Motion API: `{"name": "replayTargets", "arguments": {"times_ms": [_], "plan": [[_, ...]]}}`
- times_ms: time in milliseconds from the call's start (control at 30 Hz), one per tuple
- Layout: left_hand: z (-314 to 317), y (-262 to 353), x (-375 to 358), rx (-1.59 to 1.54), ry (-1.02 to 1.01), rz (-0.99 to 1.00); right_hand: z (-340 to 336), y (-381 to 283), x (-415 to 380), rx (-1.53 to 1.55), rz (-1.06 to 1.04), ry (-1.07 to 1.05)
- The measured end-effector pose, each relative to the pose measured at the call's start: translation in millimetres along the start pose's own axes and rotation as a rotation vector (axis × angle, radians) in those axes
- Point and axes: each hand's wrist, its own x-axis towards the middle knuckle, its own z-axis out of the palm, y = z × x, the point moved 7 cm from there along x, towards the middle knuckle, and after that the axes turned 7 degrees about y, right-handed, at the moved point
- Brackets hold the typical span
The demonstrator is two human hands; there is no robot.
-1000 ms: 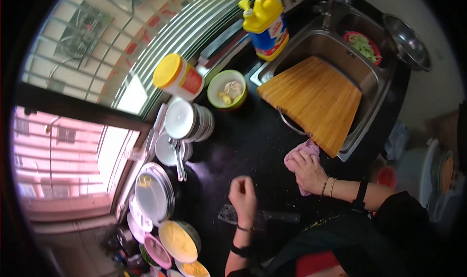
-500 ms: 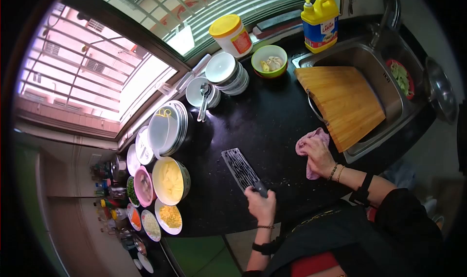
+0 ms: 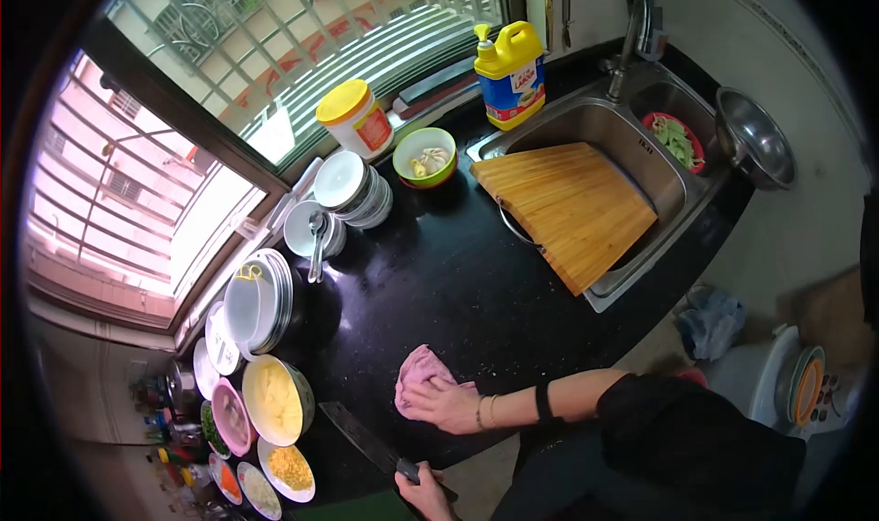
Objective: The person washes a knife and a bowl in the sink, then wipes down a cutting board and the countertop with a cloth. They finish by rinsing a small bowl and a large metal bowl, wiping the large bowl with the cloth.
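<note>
My left hand (image 3: 426,495) is closed around the black handle of a kitchen knife (image 3: 362,436) with a broad dark blade. The knife lies near the counter's front edge, its tip close to the bowl of yellow food (image 3: 275,400). My right hand (image 3: 449,406) presses a crumpled pink cloth (image 3: 423,371) onto the black counter (image 3: 412,283), its fingers over the fabric. Small pale crumbs lie to the right of the cloth. A plate of chopped yellow bits (image 3: 289,467) sits left of the knife.
A wooden cutting board (image 3: 568,210) rests across the metal sink (image 3: 678,191). Stacked bowls (image 3: 341,180) and plates (image 3: 261,301) line the window side. Near the sink stand a green bowl of garlic (image 3: 425,157), a white tub (image 3: 357,123) and a yellow jug (image 3: 511,77).
My right hand and the pink cloth have moved left across the counter, away from the sink. My left hand has shifted left with the knife. The view has turned right.
</note>
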Motion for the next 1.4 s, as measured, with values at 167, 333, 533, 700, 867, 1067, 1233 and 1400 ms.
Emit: {"name": "replayTargets", "arguments": {"times_ms": [167, 333, 533, 700, 867, 1067, 1233, 1400], "plan": [[-4, 5, -13, -0.066, 0.004, -0.076, -76, 102, 2, -0.200, 0.307, 0.075], [-12, -3, -22, -0.039, -0.057, 0.074, -148, 152, -74, -0.476, 0.421, 0.348], [-10, 1, -23, -0.036, -0.093, 0.153, -135, 103, -99, -0.030, 0.529, 0.194], [23, 26, -21, -0.051, -0.178, 0.198, -55, -6, -70, 0.182, 0.194, -0.074], [65, 72, -33, 0.007, -0.205, 0.488, -73, 0, -103, -0.018, 0.111, -0.107], [125, 102, -69, 0.172, -0.355, 0.551, -213, 102, -196, -0.125, 0.393, -0.139], [180, 111, -112, 0.367, -0.539, 0.723, -315, 196, -300, -0.330, 0.541, -0.108], [270, 131, -172, 0.511, -0.735, 0.777, -406, 279, -361, -0.503, 0.715, -0.092]]}}
